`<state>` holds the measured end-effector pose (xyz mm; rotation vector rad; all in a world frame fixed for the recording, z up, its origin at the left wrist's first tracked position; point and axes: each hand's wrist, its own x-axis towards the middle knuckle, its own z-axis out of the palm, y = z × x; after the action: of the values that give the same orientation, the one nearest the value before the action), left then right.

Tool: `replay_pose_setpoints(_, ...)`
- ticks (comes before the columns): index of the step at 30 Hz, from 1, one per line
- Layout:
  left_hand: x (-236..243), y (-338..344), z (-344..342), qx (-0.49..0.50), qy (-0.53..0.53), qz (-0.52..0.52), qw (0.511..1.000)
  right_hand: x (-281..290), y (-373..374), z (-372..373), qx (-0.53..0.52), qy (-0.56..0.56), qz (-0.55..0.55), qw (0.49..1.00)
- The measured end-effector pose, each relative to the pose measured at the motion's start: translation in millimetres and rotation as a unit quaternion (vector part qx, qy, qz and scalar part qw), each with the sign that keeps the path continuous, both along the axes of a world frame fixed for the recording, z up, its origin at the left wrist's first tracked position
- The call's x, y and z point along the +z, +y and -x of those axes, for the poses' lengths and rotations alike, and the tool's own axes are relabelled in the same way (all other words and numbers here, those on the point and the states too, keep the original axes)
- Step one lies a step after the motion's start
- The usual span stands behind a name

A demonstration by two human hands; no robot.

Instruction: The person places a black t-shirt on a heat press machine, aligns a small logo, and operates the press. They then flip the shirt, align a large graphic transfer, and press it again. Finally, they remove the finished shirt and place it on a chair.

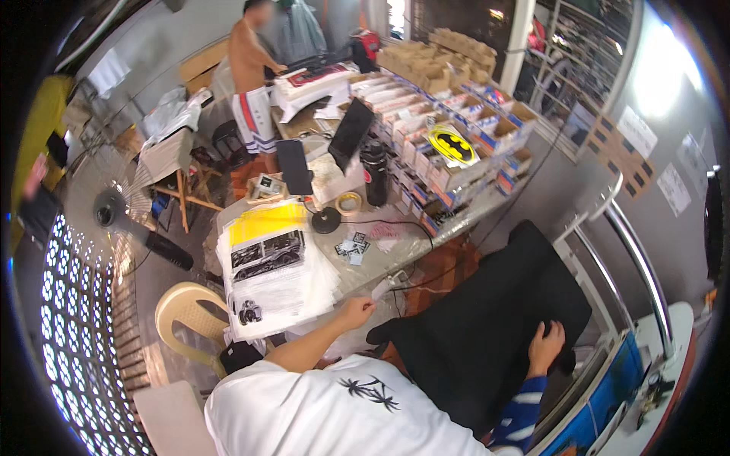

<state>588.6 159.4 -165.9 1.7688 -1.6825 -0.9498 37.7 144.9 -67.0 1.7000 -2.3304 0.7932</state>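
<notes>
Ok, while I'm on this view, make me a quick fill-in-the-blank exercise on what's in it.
1. The right hand rests on a large cloth whose colour is ____.
2. A blue-and-white striped sleeve covers the person's ____ forearm.
3. The oval piece with a bat shape pairs black with the colour ____.
4. In the picture, the cream chair stands to the ____ of the stack of papers.

Missing words: black; right; yellow; left

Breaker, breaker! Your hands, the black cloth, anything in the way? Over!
Left hand curled near pale grey table's edge, hold unclear. Blue-sleeved right hand on large black cloth. Curved shiny metal bar to cloth's right.
</notes>
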Motion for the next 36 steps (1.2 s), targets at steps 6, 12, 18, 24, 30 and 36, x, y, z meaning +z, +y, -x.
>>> replay_pose_setpoints(6,22,96,-38,0.125,-0.011,-0.01,0.992,-6,-174,15,-0.003,0.104,-0.096,0.99)
replay_pose_setpoints(12,17,201,-84,0.258,-0.074,-0.105,0.958,1,-200,8,-0.09,0.074,-0.233,0.966)
replay_pose_setpoints(18,-17,199,-136,0.27,-0.183,-0.086,0.941,25,-218,-7,-0.109,0.052,-0.28,0.952)
replay_pose_setpoints(24,-10,119,-188,0.328,-0.213,0.014,0.92,37,-245,-24,-0.127,0.085,-0.319,0.935)
replay_pose_setpoints(30,-21,82,-163,0.26,-0.295,-0.002,0.919,8,-165,-99,0.179,0.053,-0.049,0.981)
replay_pose_setpoints(36,-44,94,-159,0.231,-0.376,-0.016,0.897,8,-16,-211,0.221,-0.012,-0.1,0.97)
